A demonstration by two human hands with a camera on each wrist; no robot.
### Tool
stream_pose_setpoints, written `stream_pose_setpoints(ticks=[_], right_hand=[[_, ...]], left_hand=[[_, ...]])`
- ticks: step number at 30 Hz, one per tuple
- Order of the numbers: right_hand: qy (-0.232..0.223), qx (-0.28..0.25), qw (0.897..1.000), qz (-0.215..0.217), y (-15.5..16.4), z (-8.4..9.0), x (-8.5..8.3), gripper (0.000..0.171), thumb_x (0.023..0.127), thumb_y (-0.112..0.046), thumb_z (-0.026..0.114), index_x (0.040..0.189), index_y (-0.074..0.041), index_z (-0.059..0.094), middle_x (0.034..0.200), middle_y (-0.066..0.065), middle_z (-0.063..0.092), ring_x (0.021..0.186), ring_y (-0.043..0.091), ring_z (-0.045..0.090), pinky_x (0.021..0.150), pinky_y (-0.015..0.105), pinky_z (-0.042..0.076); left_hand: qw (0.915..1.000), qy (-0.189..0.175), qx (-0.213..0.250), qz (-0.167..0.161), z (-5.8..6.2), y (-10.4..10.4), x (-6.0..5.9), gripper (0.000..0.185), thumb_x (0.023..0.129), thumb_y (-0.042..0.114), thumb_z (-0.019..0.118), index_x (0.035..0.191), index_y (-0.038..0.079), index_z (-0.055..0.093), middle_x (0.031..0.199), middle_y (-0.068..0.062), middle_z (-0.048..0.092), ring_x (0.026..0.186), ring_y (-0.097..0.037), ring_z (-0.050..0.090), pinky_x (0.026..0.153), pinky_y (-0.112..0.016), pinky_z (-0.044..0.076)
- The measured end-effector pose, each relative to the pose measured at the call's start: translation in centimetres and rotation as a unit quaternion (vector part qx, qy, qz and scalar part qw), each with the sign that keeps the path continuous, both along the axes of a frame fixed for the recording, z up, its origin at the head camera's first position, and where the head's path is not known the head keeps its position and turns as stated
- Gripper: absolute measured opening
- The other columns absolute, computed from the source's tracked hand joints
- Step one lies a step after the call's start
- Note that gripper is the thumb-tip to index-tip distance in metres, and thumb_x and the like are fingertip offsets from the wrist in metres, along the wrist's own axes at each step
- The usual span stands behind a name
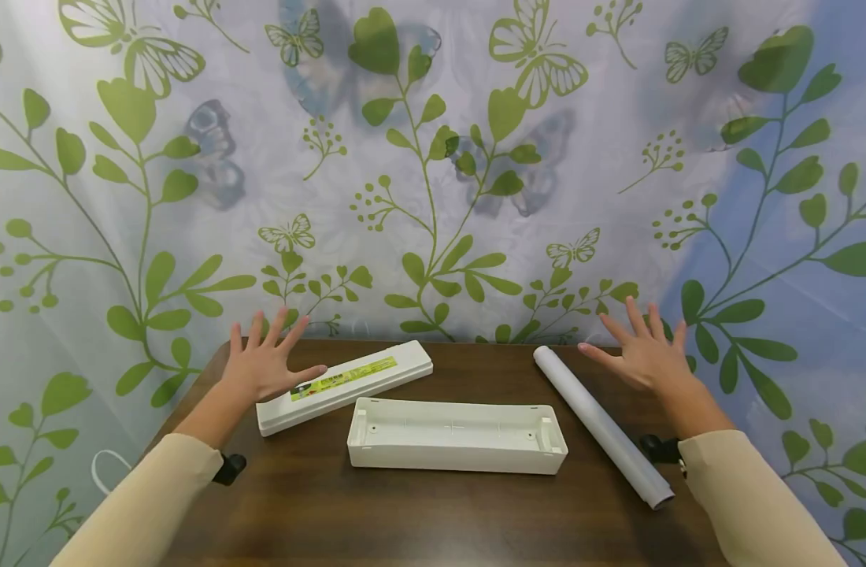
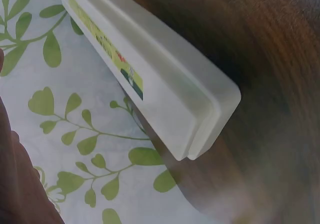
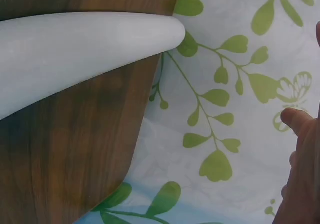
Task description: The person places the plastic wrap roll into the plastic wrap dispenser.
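The white roll (image 1: 603, 427), maybe cling film, lies slanted on the right side of the brown table (image 1: 298, 504). It looks stiff and not too heavy, but smooth, so it could slip or roll. The middle seems a good place to grab it.

Just left of it sits the long white box (image 1: 457, 460), open side up. It looks light, hard and a bit bendy; hold it by both short ends. Behind and left, the white lid (image 1: 344, 387) lies slanted, label up. Its long edges should be easy to pinch.

The left hand (image 1: 270, 366) hovers by the lid, the right hand (image 1: 642, 354) by the roll. Both have fingers spread wide, holding nothing. A leafy curtain (image 1: 433, 197) hangs behind.
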State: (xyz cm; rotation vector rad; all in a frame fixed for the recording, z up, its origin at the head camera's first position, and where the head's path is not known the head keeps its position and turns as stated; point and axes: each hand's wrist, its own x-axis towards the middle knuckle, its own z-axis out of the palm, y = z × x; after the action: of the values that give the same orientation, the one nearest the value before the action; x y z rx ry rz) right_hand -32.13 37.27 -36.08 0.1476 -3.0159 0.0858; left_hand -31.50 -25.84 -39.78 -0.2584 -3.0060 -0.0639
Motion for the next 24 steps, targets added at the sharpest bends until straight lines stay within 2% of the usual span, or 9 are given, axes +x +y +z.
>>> stream_pose_setpoints(ticks=[8,14,19,24], right_hand=[[0.029,0.001,1.000,0.011,-0.4,-1.2,1.3,0.096,0.092,-0.082,0.040,0.165,-0.022,0.021,0.171,0.017,-0.017,0.152,0.054,-0.018,0.106,0.085,-0.015],[0.050,0.001,0.999,0.021,-1.1,-2.3,2.5,0.094,0.093,-0.081,0.042,0.165,-0.025,0.020,0.172,0.012,-0.016,0.154,0.052,-0.012,0.107,0.084,-0.014],[0.067,-0.017,0.997,0.029,-1.5,-3.1,3.6,0.092,0.093,-0.078,0.046,0.165,-0.027,0.021,0.172,0.008,-0.017,0.155,0.048,-0.016,0.108,0.083,-0.013],[0.074,-0.033,0.996,0.034,-1.8,-4.0,4.9,0.091,0.093,-0.076,0.049,0.164,-0.025,0.026,0.172,0.007,-0.017,0.155,0.047,-0.016,0.109,0.082,-0.013]], left_hand=[[0.9997,0.007,0.018,-0.012,-0.8,0.5,0.6,0.105,0.085,0.089,0.042,0.166,0.031,0.009,0.173,-0.013,-0.004,0.155,-0.051,-0.007,0.117,-0.075,-0.012],[0.9990,0.017,0.031,-0.027,-1.4,1.2,1.4,0.102,0.086,0.086,0.046,0.166,0.030,0.013,0.174,-0.013,-0.001,0.156,-0.050,-0.005,0.117,-0.074,-0.012],[0.9978,0.025,0.044,-0.043,-1.6,2.3,2.4,0.100,0.088,0.083,0.049,0.166,0.033,0.011,0.174,-0.013,0.000,0.157,-0.049,-0.004,0.118,-0.074,-0.008],[0.9956,0.035,0.065,-0.057,-2.6,3.3,3.1,0.099,0.087,0.081,0.053,0.165,0.034,0.014,0.174,-0.009,0.001,0.158,-0.046,-0.004,0.119,-0.073,-0.008]])
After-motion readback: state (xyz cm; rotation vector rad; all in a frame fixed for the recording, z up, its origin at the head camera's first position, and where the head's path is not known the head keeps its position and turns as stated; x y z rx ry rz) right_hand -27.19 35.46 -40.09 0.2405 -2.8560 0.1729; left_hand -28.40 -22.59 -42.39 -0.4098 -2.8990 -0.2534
